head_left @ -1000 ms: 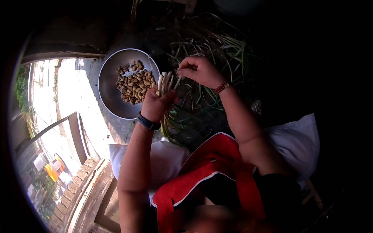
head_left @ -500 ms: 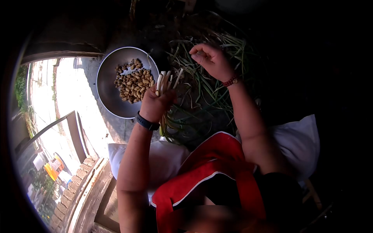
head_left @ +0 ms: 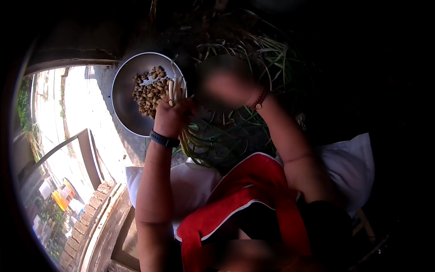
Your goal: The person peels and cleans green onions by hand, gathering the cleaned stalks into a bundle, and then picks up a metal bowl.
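My left hand (head_left: 170,119) is closed round a bunch of spring onions (head_left: 177,89). Their white ends point up past my thumb, over the right rim of a wide metal bowl (head_left: 127,113); the green leaves trail below my fist toward my lap. In the bowl lie many small brown lumps (head_left: 148,100) that look like unshelled peanuts, with a whitish patch among them. My right hand (head_left: 226,88) is a blur of motion to the right of the bunch, so its fingers and anything in them cannot be made out. It is over the loose green leaves.
A heap of loose green leaves (head_left: 278,56) covers the dark ground beyond and right of my hands. White cloth (head_left: 192,181) and a red apron (head_left: 253,181) cover my lap. To the left, a sunlit floor (head_left: 79,104) meets a brick edge (head_left: 84,222).
My left hand has shifted left with the spring onions, closer over the bowl. My right hand has dropped down and to the left toward the bunch and is now blurred.
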The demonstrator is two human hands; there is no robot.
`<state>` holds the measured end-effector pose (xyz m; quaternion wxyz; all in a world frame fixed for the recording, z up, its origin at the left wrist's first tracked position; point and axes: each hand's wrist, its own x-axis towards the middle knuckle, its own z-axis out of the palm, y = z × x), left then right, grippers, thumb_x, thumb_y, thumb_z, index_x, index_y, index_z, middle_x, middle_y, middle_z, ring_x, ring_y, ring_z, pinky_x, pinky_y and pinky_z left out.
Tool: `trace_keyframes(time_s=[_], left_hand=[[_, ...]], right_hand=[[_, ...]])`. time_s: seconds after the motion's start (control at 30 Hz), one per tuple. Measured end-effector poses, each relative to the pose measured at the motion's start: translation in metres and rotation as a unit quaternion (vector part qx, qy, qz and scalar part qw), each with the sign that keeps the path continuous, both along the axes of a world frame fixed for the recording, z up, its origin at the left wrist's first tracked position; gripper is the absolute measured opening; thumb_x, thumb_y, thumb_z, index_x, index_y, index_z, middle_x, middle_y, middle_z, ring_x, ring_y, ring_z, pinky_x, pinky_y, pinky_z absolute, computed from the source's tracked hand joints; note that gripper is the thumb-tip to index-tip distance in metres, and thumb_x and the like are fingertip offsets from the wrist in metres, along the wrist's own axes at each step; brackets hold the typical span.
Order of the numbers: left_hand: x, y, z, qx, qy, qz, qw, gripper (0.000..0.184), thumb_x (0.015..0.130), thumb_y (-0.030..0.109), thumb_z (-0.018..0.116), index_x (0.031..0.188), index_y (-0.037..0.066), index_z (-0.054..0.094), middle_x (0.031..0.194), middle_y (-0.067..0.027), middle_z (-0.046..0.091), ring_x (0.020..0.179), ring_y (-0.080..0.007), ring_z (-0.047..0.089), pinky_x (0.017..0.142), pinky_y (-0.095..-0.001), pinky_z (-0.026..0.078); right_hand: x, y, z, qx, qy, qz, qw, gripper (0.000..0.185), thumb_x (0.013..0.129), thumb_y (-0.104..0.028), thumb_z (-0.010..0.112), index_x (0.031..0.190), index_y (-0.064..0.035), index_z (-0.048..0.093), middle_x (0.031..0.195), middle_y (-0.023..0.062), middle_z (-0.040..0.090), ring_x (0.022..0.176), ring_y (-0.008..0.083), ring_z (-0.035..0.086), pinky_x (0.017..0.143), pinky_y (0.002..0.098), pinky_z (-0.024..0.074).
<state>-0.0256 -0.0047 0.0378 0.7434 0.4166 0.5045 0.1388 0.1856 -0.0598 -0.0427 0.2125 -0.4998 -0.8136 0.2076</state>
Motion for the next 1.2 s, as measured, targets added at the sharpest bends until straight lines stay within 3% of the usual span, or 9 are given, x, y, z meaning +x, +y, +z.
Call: trace_keyframes(time_s=[0.23,0.33,0.37,0.4,0.53,0.77,0.87,1.07,1.2], left_hand=[[0.008,-0.005,0.0,0.009,0.017,0.012,1.0,0.011,0.083,0.01,0.054,0.073,0.007,0.056,0.058,0.0005,0.052,0.046,-0.0071,0.046,0.042,-0.0205,0.035],[0.007,-0.01,0.0,0.024,0.019,-0.013,0.999,0.01,0.083,0.01,0.055,0.074,0.007,0.055,0.057,0.0012,0.051,0.046,-0.0069,0.045,0.041,-0.021,0.035],[0.007,-0.011,0.002,0.023,0.026,-0.017,0.999,0.009,0.083,0.01,0.055,0.075,0.007,0.055,0.058,0.0013,0.051,0.046,-0.0068,0.045,0.041,-0.0211,0.035],[0.007,-0.011,0.004,0.023,0.034,-0.021,0.999,0.008,0.083,0.01,0.056,0.075,0.007,0.055,0.058,0.0015,0.051,0.046,-0.0067,0.045,0.041,-0.0213,0.035],[0.003,-0.013,0.003,0.016,0.041,0.028,0.999,0.007,0.081,0.012,0.06,0.079,0.007,0.055,0.059,0.0018,0.051,0.046,-0.0065,0.044,0.042,-0.0215,0.035],[0.007,-0.009,0.009,0.026,0.05,0.021,0.998,0.01,0.08,0.013,0.064,0.082,0.007,0.056,0.061,0.0028,0.051,0.047,-0.0059,0.045,0.041,-0.0224,0.035],[0.007,-0.01,0.006,0.011,0.078,0.026,0.997,0.009,0.08,0.011,0.063,0.081,0.006,0.056,0.061,0.0034,0.051,0.047,-0.0054,0.044,0.041,-0.0223,0.035],[0.017,-0.018,0.006,0.087,0.053,-0.056,0.993,0.006,0.079,0.009,0.064,0.081,0.004,0.061,0.069,0.0017,0.058,0.059,-0.0059,0.052,0.052,-0.0215,0.041],[0.017,-0.025,-0.005,0.161,0.05,-0.07,0.983,0.007,0.079,0.008,0.064,0.084,0.003,0.062,0.072,0.0021,0.06,0.065,-0.0055,0.054,0.058,-0.0212,0.043]], right_hand=[[-0.026,-0.008,-0.003,0.022,-0.041,-0.141,0.989,0.023,0.081,-0.015,0.054,0.102,-0.0061,0.059,0.101,0.0104,0.06,0.092,0.0236,0.058,0.083,0.0347,0.0462],[-0.018,-0.011,-0.011,-0.046,0.061,-0.27,0.96,0.023,0.081,-0.013,0.054,0.102,-0.0059,0.059,0.1,0.0103,0.06,0.091,0.0243,0.058,0.08,0.0345,0.0471],[-0.007,-0.009,-0.068,0.248,0.146,-0.302,0.909,0.014,0.081,-0.013,0.052,0.091,-0.0051,0.059,0.086,0.0093,0.061,0.077,0.0211,0.059,0.065,0.0317,0.0475],[0.018,-0.016,-0.062,0.045,0.371,-0.317,0.872,0.017,0.084,-0.012,0.056,0.097,-0.0024,0.06,0.085,0.0053,0.062,0.078,0.0144,0.06,0.068,0.027,0.049],[0.079,-0.032,-0.031,-0.175,0.238,-0.589,0.752,0.037,0.082,-0.035,0.059,0.069,-0.0006,0.062,0.06,0.0104,0.059,0.055,0.021,0.057,0.055,0.0328,0.0442],[0.115,-0.086,-0.098,-0.303,-0.241,-0.424,0.819,0.033,0.08,-0.034,0.062,0.072,-0.0011,0.06,0.057,0.0065,0.057,0.051,0.0169,0.055,0.046,0.0352,0.0425],[0.096,-0.065,-0.047,-0.399,0.157,-0.477,0.767,0.024,0.078,-0.024,0.065,0.075,-0.0008,0.061,0.063,0.0076,0.059,0.057,0.0172,0.059,0.051,0.0348,0.0484],[0.05,-0.018,0.002,-0.253,0.502,-0.342,0.753,0.024,0.081,-0.022,0.064,0.071,-0.0024,0.055,0.065,0.004,0.06,0.048,0.0115,0.057,0.042,0.0246,0.0456],[0.01,-0.004,0.021,-0.304,0.528,-0.296,0.736,0.028,0.08,-0.027,0.066,0.075,-0.0023,0.054,0.064,0.0045,0.059,0.049,0.0098,0.057,0.039,0.021,0.0449]])
